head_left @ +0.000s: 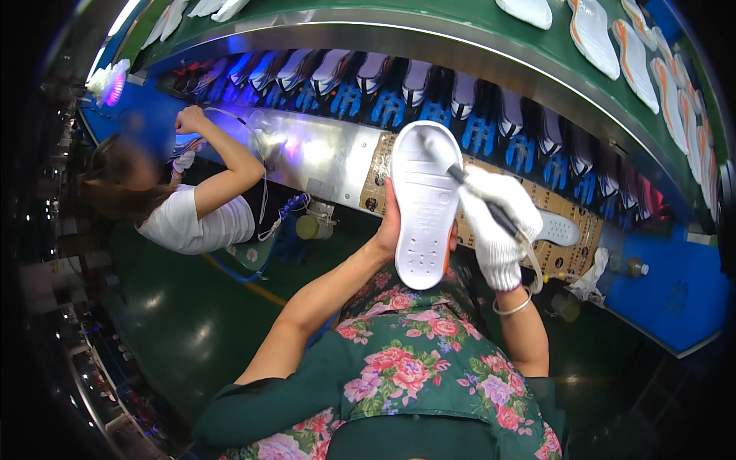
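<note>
My bare left hand (390,221) holds up a white shoe sole (426,218) by its sides, its wide end pointing away from me. The sole has grooves, raised marks and small holes, with an orange patch on its lower right edge. A white knit glove covers my right hand (500,222), which is closed round a dark-handled brush (458,173). Its bristles, smeared by motion, are over the upper part of the sole. From the handle a thin clear tube (530,257) runs down past my wrist. Another pale sole (558,228) lies on the bench, right of the glove.
Brown cardboard (376,180) covers part of the metal bench (326,149). Behind it stand several dark shoe uppers (418,77) on blue supports. White soles (594,38) line the green belt (460,34) above. A co-worker (195,192) sits at the left; a small jar (635,267) stands at the right.
</note>
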Motion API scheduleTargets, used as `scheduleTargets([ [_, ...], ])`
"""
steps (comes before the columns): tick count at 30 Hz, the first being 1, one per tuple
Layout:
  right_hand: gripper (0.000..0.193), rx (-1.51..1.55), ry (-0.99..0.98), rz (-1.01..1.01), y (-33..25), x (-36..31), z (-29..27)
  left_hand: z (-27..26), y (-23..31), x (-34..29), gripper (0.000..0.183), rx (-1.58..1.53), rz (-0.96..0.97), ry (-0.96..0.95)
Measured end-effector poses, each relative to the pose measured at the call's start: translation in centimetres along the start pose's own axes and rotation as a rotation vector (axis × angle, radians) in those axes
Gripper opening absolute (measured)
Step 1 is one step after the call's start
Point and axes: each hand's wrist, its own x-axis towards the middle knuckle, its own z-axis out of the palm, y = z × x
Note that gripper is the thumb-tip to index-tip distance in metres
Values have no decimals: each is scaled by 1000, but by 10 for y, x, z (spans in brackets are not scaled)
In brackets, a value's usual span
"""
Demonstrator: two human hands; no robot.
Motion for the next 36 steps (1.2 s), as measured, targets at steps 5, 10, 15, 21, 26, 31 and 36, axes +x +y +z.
scheduleTargets([
  [5,25,-226,-270,-255,-6,-9,9,-13,9,4,97,99,47,115],
  [10,16,19,-164,-33,-1,-10,6,-29,14,6,106,33,163,87],
  [15,35,-269,-369,-337,4,-22,9,-40,25,12,112,32,86,-161],
  [21,27,130,-252,-127,5,-12,11,-30,43,16,127,-149,62,-4],
  [26,36,-200,-417,-345,2,-28,24,-31,51,25,124,-262,70,-70],
  [31,33,66,-276,-247,4,-12,22,-31,60,29,109,-292,101,-24],
  [36,33,-138,-391,-281,6,-33,32,-34,71,35,116,-285,40,-32],
])
